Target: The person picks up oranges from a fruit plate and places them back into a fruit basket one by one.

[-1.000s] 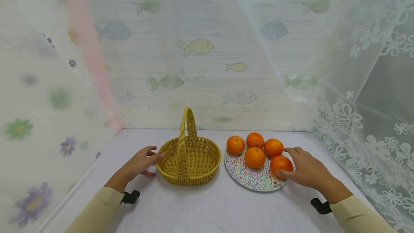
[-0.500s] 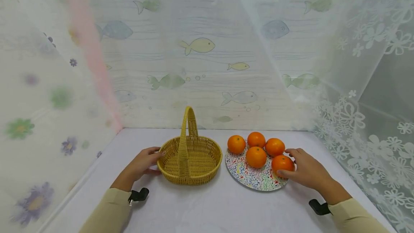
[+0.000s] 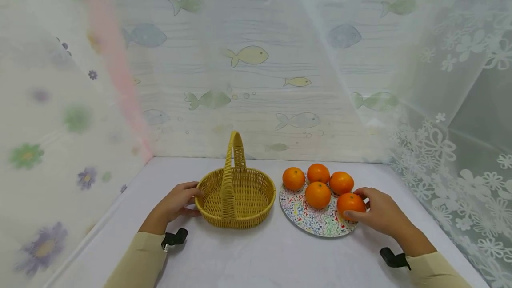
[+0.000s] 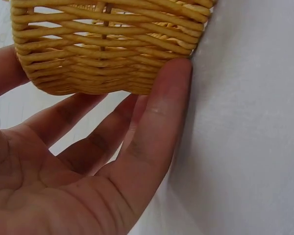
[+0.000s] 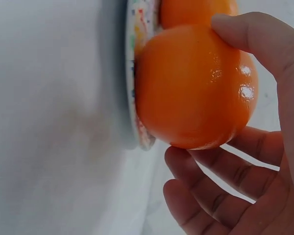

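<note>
A yellow wicker basket (image 3: 250, 194) with a tall arched handle stands upright on the white table. My left hand (image 3: 178, 203) holds its left side, with the thumb (image 4: 161, 112) against the woven wall low down and other fingers behind and around it. To the right, a round plate with a colourful squiggle pattern (image 3: 304, 221) carries several oranges. My right hand (image 3: 380, 212) grips the nearest right orange (image 3: 350, 207), thumb on one side and fingertips on the other. In the right wrist view this orange (image 5: 193, 88) sits at the plate's edge, a second orange (image 5: 196, 11) behind it.
The remaining oranges (image 3: 318, 195) lie grouped at the plate's middle and back. A curtain with printed fish (image 3: 250, 55) hangs behind the table, with flowered sheets (image 3: 28, 157) at the left and lace (image 3: 436, 146) at the right. A dark wrist camera (image 3: 174, 237) juts from the left sleeve.
My left hand has moved right onto the basket's side. My right hand has closed a little around the orange. Basket and plate have shifted only slightly in view, along with the background.
</note>
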Demonstrator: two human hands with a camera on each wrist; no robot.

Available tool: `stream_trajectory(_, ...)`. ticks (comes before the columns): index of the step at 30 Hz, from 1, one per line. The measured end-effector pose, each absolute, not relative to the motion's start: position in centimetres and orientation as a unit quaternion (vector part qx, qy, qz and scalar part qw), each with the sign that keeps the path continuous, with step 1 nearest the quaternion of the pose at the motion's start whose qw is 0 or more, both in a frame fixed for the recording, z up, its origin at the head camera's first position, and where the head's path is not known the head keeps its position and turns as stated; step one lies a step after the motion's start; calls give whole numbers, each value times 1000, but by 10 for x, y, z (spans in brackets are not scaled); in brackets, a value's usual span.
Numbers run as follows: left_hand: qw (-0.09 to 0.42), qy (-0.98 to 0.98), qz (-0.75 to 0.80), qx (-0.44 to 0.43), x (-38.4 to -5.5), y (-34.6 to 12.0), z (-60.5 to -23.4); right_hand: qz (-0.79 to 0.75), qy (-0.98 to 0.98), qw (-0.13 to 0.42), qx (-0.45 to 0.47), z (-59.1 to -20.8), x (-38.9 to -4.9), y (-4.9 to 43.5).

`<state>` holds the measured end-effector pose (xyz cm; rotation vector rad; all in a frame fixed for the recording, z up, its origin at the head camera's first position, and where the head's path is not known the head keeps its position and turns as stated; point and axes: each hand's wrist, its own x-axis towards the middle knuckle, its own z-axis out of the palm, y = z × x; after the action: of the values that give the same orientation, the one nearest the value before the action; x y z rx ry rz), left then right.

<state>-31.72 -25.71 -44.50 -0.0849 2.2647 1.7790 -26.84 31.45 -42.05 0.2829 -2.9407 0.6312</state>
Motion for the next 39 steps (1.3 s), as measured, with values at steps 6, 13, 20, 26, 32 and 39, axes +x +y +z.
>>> stream_trajectory(6,152,754,639,-35,-322,-262,-443,215,-970,71,92,-409,-262,313)
stream_trajectory(13,159,725,670,-30,-322,-268,-444,226,-965,85,104,-399,-263,307)
stream_trajectory(20,162,711,684,-35,-319,-271,-444,241,-960,86,113,-392,-267,298)
stream_trajectory(26,161,709,686,-33,-318,-271,-443,256,-954,88,126,-384,-270,288)
stream_trajectory(32,161,703,691,-35,-317,-269,-443,273,-945,107,146,-373,-276,276)
stream_trajectory(39,161,701,694,-41,-317,-270,-443,305,-934,103,157,-365,-283,260)
